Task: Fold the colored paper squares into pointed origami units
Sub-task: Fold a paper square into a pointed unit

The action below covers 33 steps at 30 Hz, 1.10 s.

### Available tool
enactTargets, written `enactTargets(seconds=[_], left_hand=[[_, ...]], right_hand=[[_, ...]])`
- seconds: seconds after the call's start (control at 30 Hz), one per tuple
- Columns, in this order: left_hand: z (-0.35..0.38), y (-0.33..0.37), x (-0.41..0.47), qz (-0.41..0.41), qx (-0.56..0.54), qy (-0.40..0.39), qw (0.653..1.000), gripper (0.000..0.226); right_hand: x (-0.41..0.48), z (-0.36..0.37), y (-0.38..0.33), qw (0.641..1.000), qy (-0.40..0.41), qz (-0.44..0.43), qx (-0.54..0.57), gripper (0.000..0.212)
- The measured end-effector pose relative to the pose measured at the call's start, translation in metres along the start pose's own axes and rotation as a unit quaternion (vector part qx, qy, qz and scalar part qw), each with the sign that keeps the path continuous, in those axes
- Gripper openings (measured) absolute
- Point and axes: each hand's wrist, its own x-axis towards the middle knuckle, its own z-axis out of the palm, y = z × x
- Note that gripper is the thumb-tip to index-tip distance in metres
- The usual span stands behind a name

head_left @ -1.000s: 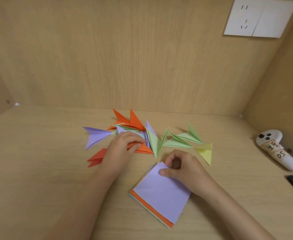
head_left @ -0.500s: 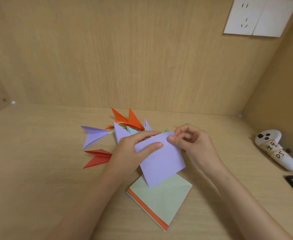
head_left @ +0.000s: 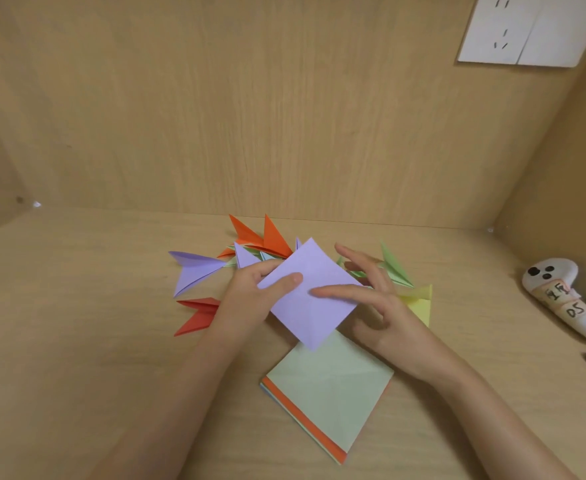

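left hand fingers pinching lilac paper square, right hand fingers straight, one just touching it, paper stack underneath on counter

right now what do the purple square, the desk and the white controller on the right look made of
The purple square: thin matte paper, judging by its crisp edges and faint creases as the left hand pinches it.
The desk: wood-grain board, low sheen, possibly laminate or veneer; cannot tell which.
The white controller: apparently smooth moulded plastic, with handwritten labels stuck on.
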Motion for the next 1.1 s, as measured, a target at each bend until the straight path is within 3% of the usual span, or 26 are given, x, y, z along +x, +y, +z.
enactTargets(seconds=[0.17,0.3,0.4,0.57,0.73,1.0,1.1], left_hand=[[0.002,0.0,0.001,-0.011,-0.015,-0.015,1.0,0.014],[0.005,0.004,-0.002,-0.028,-0.061,-0.06,0.996,0.018],[0.008,0.009,-0.006,-0.055,-0.113,-0.094,0.988,0.026],[0.011,0.015,-0.01,-0.072,-0.119,-0.119,0.983,0.061],[0.016,0.012,-0.016,-0.037,-0.123,-0.115,0.985,0.028],[0.016,0.01,-0.014,-0.023,-0.088,-0.109,0.99,0.017],[0.015,0.011,-0.015,-0.024,-0.083,-0.112,0.99,0.014]], right_hand=[[0.003,0.004,-0.002,0.999,0.052,0.012,0.008,0.035],[0.005,0.006,-0.008,0.985,0.119,0.042,0.122,0.017],[0.007,0.007,-0.012,0.955,0.159,0.089,0.233,0.018],[0.008,0.009,-0.012,0.938,0.199,0.126,0.252,0.016],[0.009,0.009,-0.011,0.924,0.217,0.154,0.277,0.006],[0.013,0.007,-0.017,0.882,0.257,0.162,0.36,0.017],[0.014,0.006,-0.016,0.884,0.262,0.178,0.343,0.009]])
